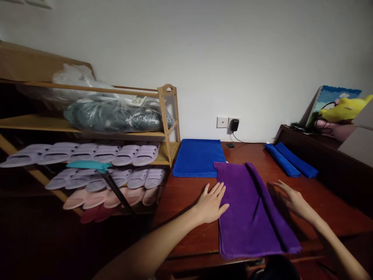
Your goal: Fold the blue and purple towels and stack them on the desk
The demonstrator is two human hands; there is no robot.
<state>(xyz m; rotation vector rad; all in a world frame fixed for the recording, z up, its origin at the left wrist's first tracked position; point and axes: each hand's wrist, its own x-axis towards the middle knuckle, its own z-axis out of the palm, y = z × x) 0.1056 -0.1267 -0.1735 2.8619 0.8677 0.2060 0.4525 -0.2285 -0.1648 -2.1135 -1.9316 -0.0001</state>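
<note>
Both hands [211,204] open, flanking purple towel [250,212].

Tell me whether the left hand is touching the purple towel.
Touching. The head view shows the left hand lying flat on the table, its fingers and thumb resting on the left edge of the purple towel.

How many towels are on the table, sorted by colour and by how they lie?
Purple towel, folded lengthwise, between the left hand and right hand: 1
Blue towel lying flat: 1
Blue rolled towels: 2
Total: 4 towels on the wooden table
</note>
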